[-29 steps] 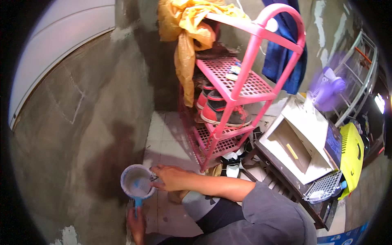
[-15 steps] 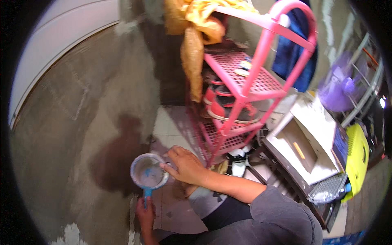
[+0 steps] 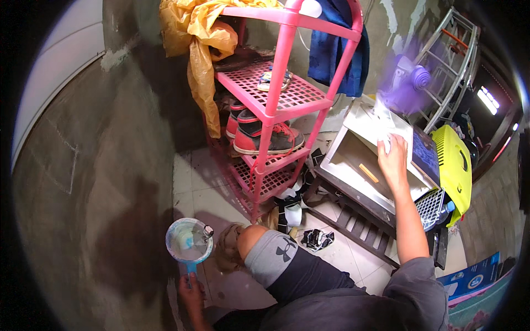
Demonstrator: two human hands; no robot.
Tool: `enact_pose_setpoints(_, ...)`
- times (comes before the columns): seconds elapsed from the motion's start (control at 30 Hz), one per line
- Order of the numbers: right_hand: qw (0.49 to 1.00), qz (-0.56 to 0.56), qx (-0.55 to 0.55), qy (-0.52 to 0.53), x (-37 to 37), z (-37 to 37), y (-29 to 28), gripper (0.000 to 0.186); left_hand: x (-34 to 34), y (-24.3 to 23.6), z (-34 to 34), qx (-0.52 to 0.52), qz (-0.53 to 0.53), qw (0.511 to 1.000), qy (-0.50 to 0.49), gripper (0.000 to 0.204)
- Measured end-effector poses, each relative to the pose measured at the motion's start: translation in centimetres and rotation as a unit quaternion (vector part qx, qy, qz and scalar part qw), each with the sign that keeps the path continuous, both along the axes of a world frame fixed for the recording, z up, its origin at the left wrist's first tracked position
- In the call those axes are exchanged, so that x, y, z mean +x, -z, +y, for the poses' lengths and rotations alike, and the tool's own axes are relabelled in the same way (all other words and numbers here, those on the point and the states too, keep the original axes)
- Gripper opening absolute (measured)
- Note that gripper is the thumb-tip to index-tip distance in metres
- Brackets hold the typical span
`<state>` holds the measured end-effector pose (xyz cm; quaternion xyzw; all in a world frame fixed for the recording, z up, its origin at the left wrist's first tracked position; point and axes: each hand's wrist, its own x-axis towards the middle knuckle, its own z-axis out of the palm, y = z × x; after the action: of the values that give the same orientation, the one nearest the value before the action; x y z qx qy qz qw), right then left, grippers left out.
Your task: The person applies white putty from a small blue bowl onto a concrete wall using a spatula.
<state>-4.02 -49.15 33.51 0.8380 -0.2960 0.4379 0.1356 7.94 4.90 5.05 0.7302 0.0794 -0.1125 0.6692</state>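
Observation:
My left hand (image 3: 191,292), low at the left, is closed round the blue handle of a round dipper (image 3: 174,241). Its inside looks pale and grey-smeared, with a blue patch, and a small dark-and-white thing (image 3: 207,232) sits on its right rim. Out to the right, my right hand (image 3: 393,161) reaches over an open white box, fingers extended and apart at the white base of a small purple fan (image 3: 411,83). The fan's blades are blurred. Whether the fingertips touch the base I cannot tell.
A pink plastic rack (image 3: 269,118) holding shoes, with an orange plastic bag (image 3: 201,66) draped on it, stands ahead. The white box (image 3: 353,157) rests on a dark slatted bench (image 3: 353,220). Beyond are a yellow-green case (image 3: 454,165) and a ladder (image 3: 450,66). A bare wall (image 3: 88,209) rises at left.
My right hand has left the dipper's rim and swung right to the fan's base. The view has turned rightward. My left hand still grips the dipper.

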Motion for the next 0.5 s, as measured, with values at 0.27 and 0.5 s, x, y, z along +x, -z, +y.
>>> enact_pose_setpoints(0.27, 0.961, 0.130, 0.184, 0.161, 0.0, -10.3, -1.9, 0.087, 0.1, 0.8, -0.6, -0.007, -0.016, 1.000, 0.011, 0.035)
enact_pose_setpoints(0.5, 0.941, 0.126, 0.238, 0.207, 3.3, -15.9, -2.8, 0.086, -0.2, 3.6, 0.5, 0.013, -0.074, 0.997, 0.014, 0.034)
